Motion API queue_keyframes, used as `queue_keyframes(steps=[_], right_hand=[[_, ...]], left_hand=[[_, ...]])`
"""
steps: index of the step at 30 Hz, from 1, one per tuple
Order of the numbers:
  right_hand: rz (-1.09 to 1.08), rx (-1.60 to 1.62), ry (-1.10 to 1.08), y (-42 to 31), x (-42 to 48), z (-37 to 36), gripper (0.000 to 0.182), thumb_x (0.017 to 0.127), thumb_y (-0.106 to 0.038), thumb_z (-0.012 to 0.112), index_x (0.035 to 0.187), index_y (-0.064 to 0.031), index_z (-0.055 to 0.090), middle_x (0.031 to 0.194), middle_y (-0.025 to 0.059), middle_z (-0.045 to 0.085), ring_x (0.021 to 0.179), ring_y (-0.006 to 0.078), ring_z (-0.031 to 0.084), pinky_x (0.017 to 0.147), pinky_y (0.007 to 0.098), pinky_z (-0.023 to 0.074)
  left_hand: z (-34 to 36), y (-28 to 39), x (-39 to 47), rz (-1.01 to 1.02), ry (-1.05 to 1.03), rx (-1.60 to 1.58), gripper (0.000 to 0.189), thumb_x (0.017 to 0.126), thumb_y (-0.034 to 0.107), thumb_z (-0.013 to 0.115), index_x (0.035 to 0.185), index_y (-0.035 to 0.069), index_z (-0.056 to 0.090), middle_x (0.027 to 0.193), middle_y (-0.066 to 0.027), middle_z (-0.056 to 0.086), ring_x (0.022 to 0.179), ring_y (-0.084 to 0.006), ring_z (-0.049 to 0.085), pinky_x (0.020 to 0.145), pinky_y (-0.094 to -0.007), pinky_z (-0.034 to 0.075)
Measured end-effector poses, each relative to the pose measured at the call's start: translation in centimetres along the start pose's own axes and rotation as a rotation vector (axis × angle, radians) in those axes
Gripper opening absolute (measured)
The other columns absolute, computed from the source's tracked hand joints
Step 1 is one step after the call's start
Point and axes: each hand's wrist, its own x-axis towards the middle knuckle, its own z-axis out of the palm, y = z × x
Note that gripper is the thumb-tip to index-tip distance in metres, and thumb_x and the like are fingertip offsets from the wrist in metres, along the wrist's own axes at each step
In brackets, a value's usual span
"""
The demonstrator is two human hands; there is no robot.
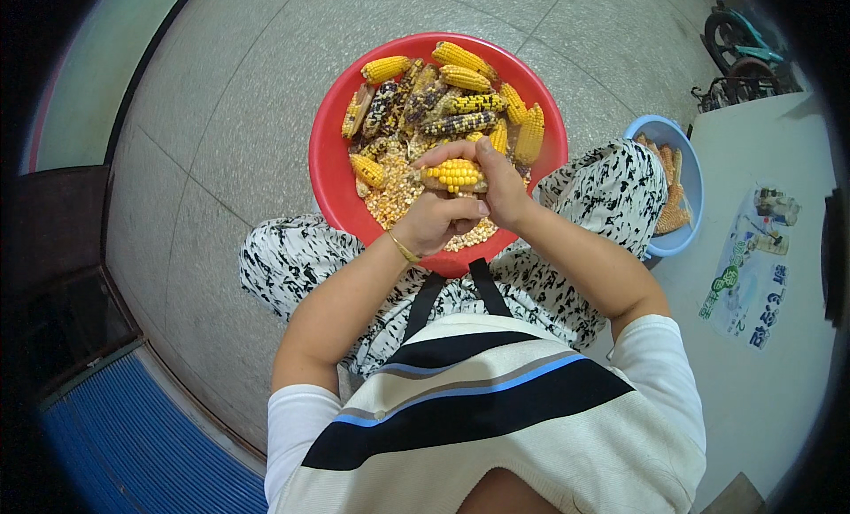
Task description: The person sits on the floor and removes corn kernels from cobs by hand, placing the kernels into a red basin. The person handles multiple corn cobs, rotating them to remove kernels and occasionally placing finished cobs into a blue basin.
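Both of my hands are on a partly shelled yellow corn cob above a red plastic basin. My left hand comes from the right and wraps the cob's right end, with the fingers along its far side. Just below the cob is my right hand, bent at the knuckles, its thumb pointing right; whether it grips the cob cannot be made out. Loose corn kernels lie in the near part of the basin. Farther back are yellow corn cobs and dark speckled cobs.
The basin sits between my knees. A light blue bucket holding bare cobs stands right of my knee, beside a white surface bearing printed pictures. A teal bicycle is at the upper right. Blue ribbed material lies lower left.
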Motion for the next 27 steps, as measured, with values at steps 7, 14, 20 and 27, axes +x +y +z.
queue_keyframes(steps=[7,14,20,27], right_hand=[[-0.081,-0.224,0.066,-0.2,-0.4,0.2,0.061,0.095,-0.044,0.019,0.102,0.0033,0.057,0.106,0.0155,0.057,0.101,0.0225,0.053,0.091,0.0357,0.0389],[-0.17,-0.242,0.054,0.3,-0.2,0.0,0.059,0.096,-0.04,0.018,0.097,0.0038,0.058,0.107,0.0173,0.057,0.103,0.0262,0.052,0.095,0.0377,0.0362],[-0.066,-0.074,0.084,0.4,0.3,0.0,0.06,0.096,-0.041,0.018,0.098,0.003,0.058,0.108,0.0176,0.057,0.105,0.0252,0.052,0.095,0.037,0.0363],[0.116,0.188,0.169,-0.1,0.4,0.0,0.063,0.095,-0.048,0.018,0.099,0.0006,0.058,0.1,0.0134,0.06,0.088,0.0181,0.058,0.082,0.031,0.0464]], left_hand=[[-0.3,0.6,-0.5,-0.129,-0.05,-0.146,0.038,0.084,0.045,0.057,0.088,0.007,0.057,0.069,-0.0035,0.057,0.046,-0.0032,0.04,0.041,-0.0146,0.03],[0.4,1.3,-0.6,-0.149,-0.03,-0.126,0.014,0.081,0.018,0.057,0.073,0.006,0.055,0.063,-0.0032,0.052,0.046,-0.0061,0.04,0.04,-0.0175,0.029],[0.1,0.9,-0.2,-0.172,0.036,-0.112,0.015,0.077,0.015,0.051,0.068,0.003,0.054,0.063,-0.0055,0.052,0.045,-0.007,0.038,0.042,-0.0186,0.029],[-0.1,0.5,0.2,-0.14,0.06,0.016,0.016,0.08,0.016,0.048,0.082,0.001,0.054,0.067,-0.0074,0.055,0.046,-0.006,0.043,0.04,-0.0174,0.032]])
